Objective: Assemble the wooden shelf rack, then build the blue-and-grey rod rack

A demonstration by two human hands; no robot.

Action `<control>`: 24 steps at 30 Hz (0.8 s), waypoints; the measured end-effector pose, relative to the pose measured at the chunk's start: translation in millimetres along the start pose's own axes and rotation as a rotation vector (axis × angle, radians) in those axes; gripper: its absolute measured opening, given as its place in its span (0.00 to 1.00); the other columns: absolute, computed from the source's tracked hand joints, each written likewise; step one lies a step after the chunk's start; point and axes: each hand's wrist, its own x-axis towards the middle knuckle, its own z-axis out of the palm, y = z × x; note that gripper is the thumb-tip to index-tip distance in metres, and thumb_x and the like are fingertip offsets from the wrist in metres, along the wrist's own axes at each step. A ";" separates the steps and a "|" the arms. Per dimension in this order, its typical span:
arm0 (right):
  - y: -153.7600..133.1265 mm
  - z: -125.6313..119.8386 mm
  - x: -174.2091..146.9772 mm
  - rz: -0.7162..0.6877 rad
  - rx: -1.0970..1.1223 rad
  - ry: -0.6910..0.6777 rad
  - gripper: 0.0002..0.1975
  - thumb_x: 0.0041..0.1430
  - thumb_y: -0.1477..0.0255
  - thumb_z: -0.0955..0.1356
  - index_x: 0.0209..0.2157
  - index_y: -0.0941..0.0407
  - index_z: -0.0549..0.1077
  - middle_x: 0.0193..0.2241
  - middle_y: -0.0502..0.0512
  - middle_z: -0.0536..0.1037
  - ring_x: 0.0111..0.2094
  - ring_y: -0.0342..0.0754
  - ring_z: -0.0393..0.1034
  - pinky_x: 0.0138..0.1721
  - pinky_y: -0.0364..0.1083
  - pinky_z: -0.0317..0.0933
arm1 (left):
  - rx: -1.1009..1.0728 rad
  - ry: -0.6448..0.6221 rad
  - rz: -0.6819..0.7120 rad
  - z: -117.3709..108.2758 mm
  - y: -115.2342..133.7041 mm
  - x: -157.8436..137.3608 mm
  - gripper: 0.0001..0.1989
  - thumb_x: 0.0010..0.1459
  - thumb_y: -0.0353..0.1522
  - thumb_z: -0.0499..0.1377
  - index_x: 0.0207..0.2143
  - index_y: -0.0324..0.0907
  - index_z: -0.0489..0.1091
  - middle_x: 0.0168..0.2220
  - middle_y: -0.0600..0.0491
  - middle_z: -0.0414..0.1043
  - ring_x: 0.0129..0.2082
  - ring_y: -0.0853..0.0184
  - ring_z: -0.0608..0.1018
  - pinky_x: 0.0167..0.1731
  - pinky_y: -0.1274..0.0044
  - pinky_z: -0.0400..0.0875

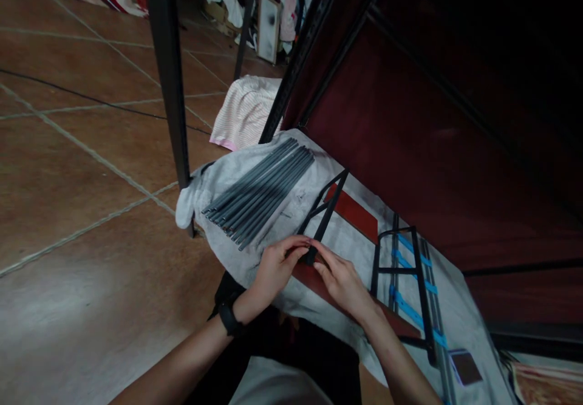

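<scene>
My left hand [279, 265] is closed, thumb and forefinger pinched together at the near end of a black metal frame [324, 220]. Anything small between those fingertips is hidden. From the other side, my right hand [344, 279] grips the same end of the frame, its fingertips meeting the left ones. The frame is tilted, with a crossbar between its two long bars. Below my hands lies a reddish-brown board [314, 282], partly covered by them. A shorter reddish-brown board [357, 214] rests behind the frame. Left of my hands, several grey metal tubes [262, 192] lie side by side.
A pale cloth [282, 223] covers the work surface. On the right lie a second black frame [421, 289], rods with blue straps [407, 308] and a phone-like object [465, 367]. A dark upright post [170, 89] stands left; a dark red panel [410, 132] rises behind.
</scene>
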 end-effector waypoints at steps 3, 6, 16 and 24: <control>-6.5 -4.8 4.0 0.040 -0.113 -0.068 0.28 0.67 0.73 0.58 0.67 0.52 0.54 0.59 0.58 0.71 0.55 0.51 0.71 0.56 0.53 0.65 | -0.054 0.008 -0.042 0.1 1.7 2.3 0.10 0.57 0.33 0.61 0.42 0.43 0.76 0.39 0.51 0.80 0.39 0.65 0.81 0.43 0.74 0.75; -9.2 -5.2 8.2 0.103 -0.176 -0.127 0.26 0.67 0.73 0.58 0.66 0.54 0.53 0.52 0.58 0.77 0.45 0.53 0.77 0.48 0.51 0.68 | -0.055 0.002 -0.050 -0.5 3.9 2.7 0.08 0.56 0.33 0.62 0.39 0.42 0.76 0.38 0.50 0.80 0.39 0.65 0.81 0.44 0.74 0.75; -5.7 -2.9 10.1 0.040 -0.110 -0.065 0.21 0.70 0.71 0.57 0.63 0.53 0.55 0.49 0.57 0.79 0.46 0.51 0.77 0.46 0.47 0.64 | 0.013 -0.006 -0.071 -2.2 13.9 -4.8 0.13 0.58 0.37 0.62 0.43 0.41 0.77 0.42 0.49 0.80 0.43 0.64 0.80 0.47 0.74 0.73; -3.5 -4.4 11.6 0.036 -0.132 -0.053 0.20 0.69 0.70 0.58 0.61 0.52 0.58 0.44 0.57 0.81 0.44 0.52 0.77 0.42 0.47 0.63 | 0.060 0.117 -0.167 2.7 12.0 -3.4 0.14 0.51 0.41 0.67 0.34 0.39 0.78 0.29 0.52 0.78 0.29 0.68 0.77 0.32 0.77 0.72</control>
